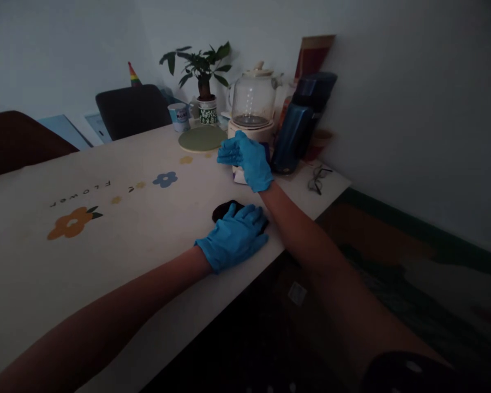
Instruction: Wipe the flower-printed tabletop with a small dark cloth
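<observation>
My left hand (234,236), in a blue glove, lies palm down with its fingers spread over a dark object (225,209) near the table's edge. Most of that object is under my hand, so I cannot make out its kind. Farther back, my right hand (247,159), also gloved in blue, is raised with its fingers stretched out to the left, and I see nothing in its grasp. Partly behind that hand is a white and purple packet (239,176). Behind it stands a glass kettle (253,98) on a pale base.
Beside the kettle lean dark blue bottles (292,134), with eyeglasses (319,179) in front. A round green mat (202,138), a potted plant (208,109) and a tin (179,117) occupy the back. The table (147,229) has a flower-printed top; chairs (133,112) stand along its far side.
</observation>
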Motion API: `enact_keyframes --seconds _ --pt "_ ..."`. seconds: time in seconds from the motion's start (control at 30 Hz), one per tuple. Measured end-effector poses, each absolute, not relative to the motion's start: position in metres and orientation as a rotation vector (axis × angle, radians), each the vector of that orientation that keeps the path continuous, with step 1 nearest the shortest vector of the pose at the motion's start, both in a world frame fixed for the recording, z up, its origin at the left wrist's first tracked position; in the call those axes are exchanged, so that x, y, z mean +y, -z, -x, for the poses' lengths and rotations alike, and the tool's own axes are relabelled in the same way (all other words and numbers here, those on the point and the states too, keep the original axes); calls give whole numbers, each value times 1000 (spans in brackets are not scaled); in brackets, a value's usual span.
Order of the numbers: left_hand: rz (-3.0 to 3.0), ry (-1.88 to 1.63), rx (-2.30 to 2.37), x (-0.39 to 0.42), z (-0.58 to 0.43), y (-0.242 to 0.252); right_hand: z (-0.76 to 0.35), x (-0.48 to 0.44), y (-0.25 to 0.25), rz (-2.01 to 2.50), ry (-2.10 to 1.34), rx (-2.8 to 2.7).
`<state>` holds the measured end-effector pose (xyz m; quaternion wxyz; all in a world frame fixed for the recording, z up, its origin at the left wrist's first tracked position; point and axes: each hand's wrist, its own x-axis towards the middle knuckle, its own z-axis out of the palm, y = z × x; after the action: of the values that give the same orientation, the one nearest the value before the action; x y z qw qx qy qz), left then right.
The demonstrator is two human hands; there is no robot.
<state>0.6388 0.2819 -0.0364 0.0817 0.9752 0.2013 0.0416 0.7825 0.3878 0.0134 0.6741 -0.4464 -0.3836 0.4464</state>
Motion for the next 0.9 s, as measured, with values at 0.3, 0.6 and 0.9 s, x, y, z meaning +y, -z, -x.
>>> enact_keyframes --seconds 0.3,0.6,0.9 --pt "-2701 -201 877 296 -535 39 -786 382 -6 1002 -975 -966" --pt "-2342 -81 1766 306 -367 28 -780 379 -9 1076 -963 -968" --pt "-1968 32 2457 354 -283 17 -769 367 -23 1187 -942 -963"
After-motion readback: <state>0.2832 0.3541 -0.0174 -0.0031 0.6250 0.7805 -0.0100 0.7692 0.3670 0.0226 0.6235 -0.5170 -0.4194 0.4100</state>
